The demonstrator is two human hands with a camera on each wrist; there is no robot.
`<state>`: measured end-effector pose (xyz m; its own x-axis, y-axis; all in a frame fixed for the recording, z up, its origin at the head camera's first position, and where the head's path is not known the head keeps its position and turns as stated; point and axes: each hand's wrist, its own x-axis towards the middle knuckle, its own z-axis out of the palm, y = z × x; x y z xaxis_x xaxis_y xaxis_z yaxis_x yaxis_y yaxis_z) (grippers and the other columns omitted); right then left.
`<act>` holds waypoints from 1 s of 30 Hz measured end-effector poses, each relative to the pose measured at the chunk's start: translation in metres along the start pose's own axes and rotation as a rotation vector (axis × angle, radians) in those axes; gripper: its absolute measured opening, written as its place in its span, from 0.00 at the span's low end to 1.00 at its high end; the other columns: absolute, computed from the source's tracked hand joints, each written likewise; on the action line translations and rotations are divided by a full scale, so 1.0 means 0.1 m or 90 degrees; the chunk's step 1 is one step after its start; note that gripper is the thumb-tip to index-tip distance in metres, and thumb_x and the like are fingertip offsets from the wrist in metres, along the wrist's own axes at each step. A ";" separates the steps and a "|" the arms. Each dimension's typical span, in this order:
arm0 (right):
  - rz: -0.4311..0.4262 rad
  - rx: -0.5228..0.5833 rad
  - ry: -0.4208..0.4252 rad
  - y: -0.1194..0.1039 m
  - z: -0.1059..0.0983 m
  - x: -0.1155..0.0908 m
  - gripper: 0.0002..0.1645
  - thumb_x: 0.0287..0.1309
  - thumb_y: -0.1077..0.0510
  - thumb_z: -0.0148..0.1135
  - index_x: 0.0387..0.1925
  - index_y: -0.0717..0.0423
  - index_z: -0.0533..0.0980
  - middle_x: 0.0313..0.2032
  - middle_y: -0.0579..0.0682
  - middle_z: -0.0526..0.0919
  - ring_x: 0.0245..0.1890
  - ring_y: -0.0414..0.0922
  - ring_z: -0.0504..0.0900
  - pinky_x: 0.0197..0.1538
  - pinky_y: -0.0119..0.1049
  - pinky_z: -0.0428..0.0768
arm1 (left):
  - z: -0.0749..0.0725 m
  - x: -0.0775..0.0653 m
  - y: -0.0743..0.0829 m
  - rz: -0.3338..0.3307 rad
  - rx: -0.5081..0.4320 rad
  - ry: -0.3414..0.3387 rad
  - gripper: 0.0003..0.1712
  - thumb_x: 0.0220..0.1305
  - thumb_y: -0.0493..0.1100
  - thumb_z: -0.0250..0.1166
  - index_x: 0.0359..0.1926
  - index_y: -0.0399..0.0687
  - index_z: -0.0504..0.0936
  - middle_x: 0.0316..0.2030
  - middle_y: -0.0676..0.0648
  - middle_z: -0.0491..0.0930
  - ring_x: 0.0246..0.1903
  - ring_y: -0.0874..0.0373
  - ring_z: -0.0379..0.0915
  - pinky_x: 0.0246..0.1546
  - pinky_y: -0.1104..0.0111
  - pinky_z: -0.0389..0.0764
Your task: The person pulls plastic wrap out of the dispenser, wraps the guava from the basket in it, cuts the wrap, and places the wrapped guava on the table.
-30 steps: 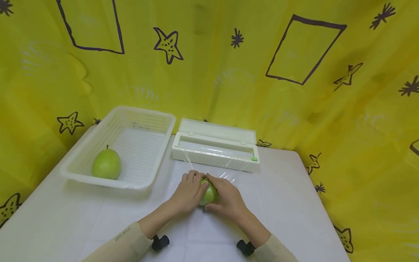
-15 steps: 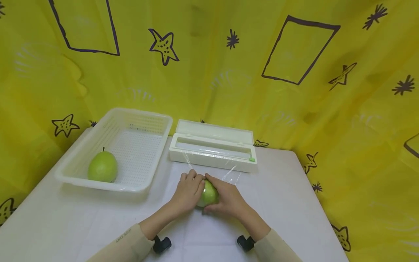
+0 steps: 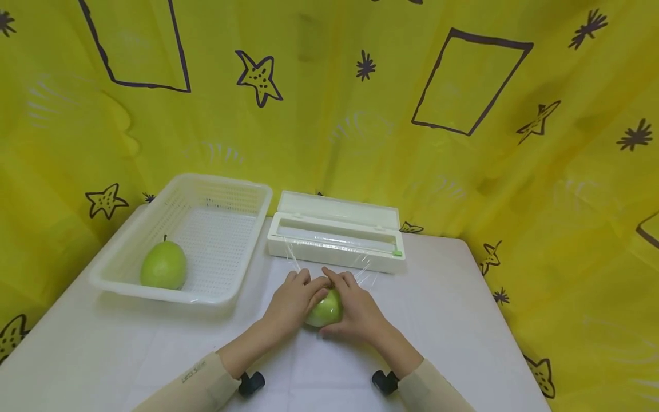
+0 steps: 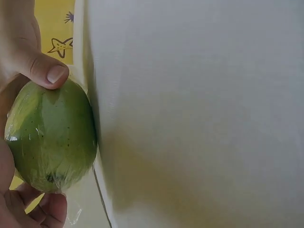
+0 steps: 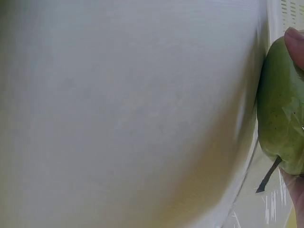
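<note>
A green pear (image 3: 324, 311) wrapped in shiny cling film lies on the white cloth, between both hands. My left hand (image 3: 290, 300) grips its left side, with fingertips over the top. From the right, my right hand (image 3: 360, 309) curls round it, thumb low at the near side. Clear film (image 3: 364, 277) stretches from behind the hands to a white cling film box (image 3: 337, 257), whose lid stands up. In the left wrist view, wrinkled film hugs the pear (image 4: 57, 135). The right wrist view shows its dark stem (image 5: 269, 175).
A white plastic basket (image 3: 221, 252) with another green pear (image 3: 163, 265) stands at the left. The box has a green slider (image 3: 397, 253) at its right end. A yellow patterned curtain (image 3: 319, 149) hangs behind the table (image 3: 437, 320).
Both hands stay round the pear, with small shifts of the fingers over its top. The left fingers now reach further across it. The basket and box stay in place while the view shifts slightly.
</note>
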<state>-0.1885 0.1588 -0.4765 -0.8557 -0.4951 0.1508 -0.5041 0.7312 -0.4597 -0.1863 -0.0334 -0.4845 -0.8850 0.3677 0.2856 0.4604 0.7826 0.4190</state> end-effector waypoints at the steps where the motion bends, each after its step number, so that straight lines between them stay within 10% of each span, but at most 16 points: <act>1: 0.000 0.008 0.002 0.00 0.00 0.00 0.76 0.24 0.40 0.87 0.77 0.40 0.54 0.58 0.44 0.70 0.42 0.45 0.80 0.49 0.43 0.80 | 0.00 0.00 0.00 0.004 0.002 0.001 0.19 0.74 0.59 0.52 0.59 0.67 0.79 0.34 0.54 0.68 0.33 0.58 0.61 0.24 0.72 0.68; 15: 0.000 -0.002 0.046 0.02 0.05 0.01 0.65 0.33 0.34 0.82 0.73 0.45 0.64 0.59 0.43 0.79 0.53 0.47 0.71 0.51 0.41 0.74 | 0.00 -0.07 0.11 0.065 0.107 -0.012 0.41 0.72 0.67 0.50 0.69 0.39 0.69 0.50 0.40 0.74 0.44 0.47 0.67 0.43 0.59 0.75; 24: -0.005 0.079 -0.019 0.09 -0.02 -0.03 0.69 0.35 0.45 0.84 0.77 0.41 0.54 0.71 0.46 0.67 0.68 0.50 0.67 0.67 0.53 0.70 | 0.02 0.04 0.02 0.027 0.067 -0.051 0.41 0.71 0.69 0.48 0.71 0.45 0.67 0.51 0.43 0.76 0.40 0.49 0.64 0.39 0.62 0.72; 30: 0.068 0.133 0.121 0.11 -0.14 -0.20 0.52 0.42 0.50 0.81 0.69 0.49 0.67 0.64 0.51 0.73 0.63 0.54 0.72 0.61 0.56 0.74 | -0.02 0.08 0.03 0.017 0.026 -0.062 0.39 0.72 0.67 0.50 0.76 0.56 0.59 0.49 0.41 0.76 0.38 0.48 0.63 0.35 0.62 0.71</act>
<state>-0.1785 0.1830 -0.4720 -0.9190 -0.3096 0.2440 -0.3919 0.6526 -0.6485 -0.1920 -0.0293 -0.4797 -0.8762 0.4339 0.2099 0.4820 0.7911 0.3768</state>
